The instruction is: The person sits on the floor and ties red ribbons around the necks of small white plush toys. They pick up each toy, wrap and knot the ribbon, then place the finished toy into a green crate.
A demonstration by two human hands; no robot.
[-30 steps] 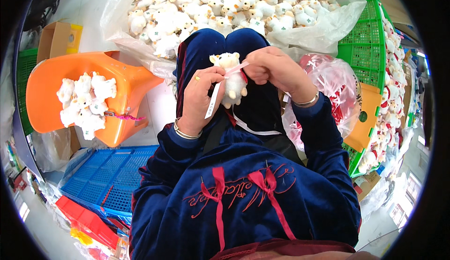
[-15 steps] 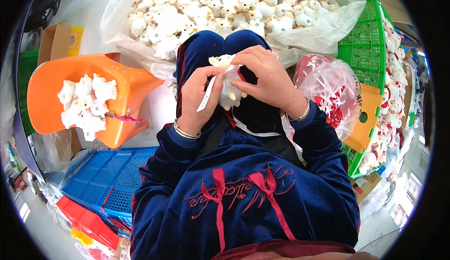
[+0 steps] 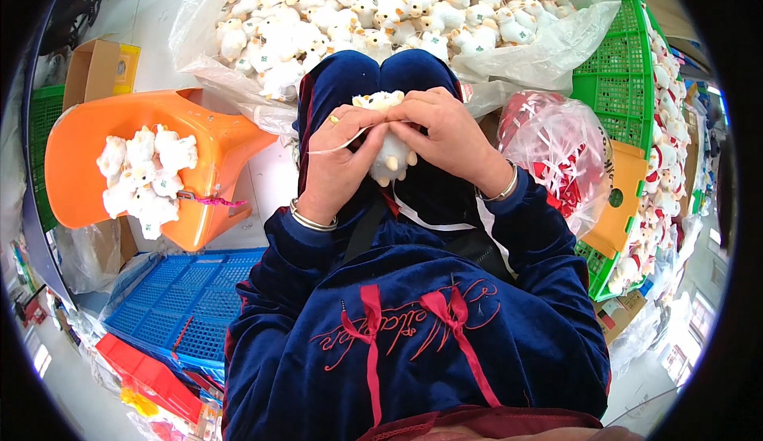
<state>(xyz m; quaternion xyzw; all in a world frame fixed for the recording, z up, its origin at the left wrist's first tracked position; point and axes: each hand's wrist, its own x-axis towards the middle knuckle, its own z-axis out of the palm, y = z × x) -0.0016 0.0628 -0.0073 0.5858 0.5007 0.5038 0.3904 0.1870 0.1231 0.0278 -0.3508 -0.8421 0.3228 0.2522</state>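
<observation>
A small white plush animal toy (image 3: pixel 389 161) rests upright over my lap between both hands, its cream head above my fingers and its stubby feet below. My left hand (image 3: pixel 338 159) is closed, thumb and forefinger pinching a thin white ribbon (image 3: pixel 330 149) at the toy's neck; one end sticks out to the left. From the other side my right hand (image 3: pixel 455 135) closes on the neck, its fingertips meeting those of the left. What lies under the right fingertips is hidden.
Beyond my knees lies a large clear plastic bag (image 3: pixel 524 63) full of similar toys. An orange chair (image 3: pixel 75 167) at left bears several more. Blue crates (image 3: pixel 187 294) stand lower left. At right are a bag of red and white ribbons (image 3: pixel 556 151) and green crates (image 3: pixel 610 67) beside dressed toys.
Both hands have drawn together at the toy's neck. The ribbon's free end, which hung down broad side out, now points left and shows edge-on. The red patch by the right hand is hidden.
</observation>
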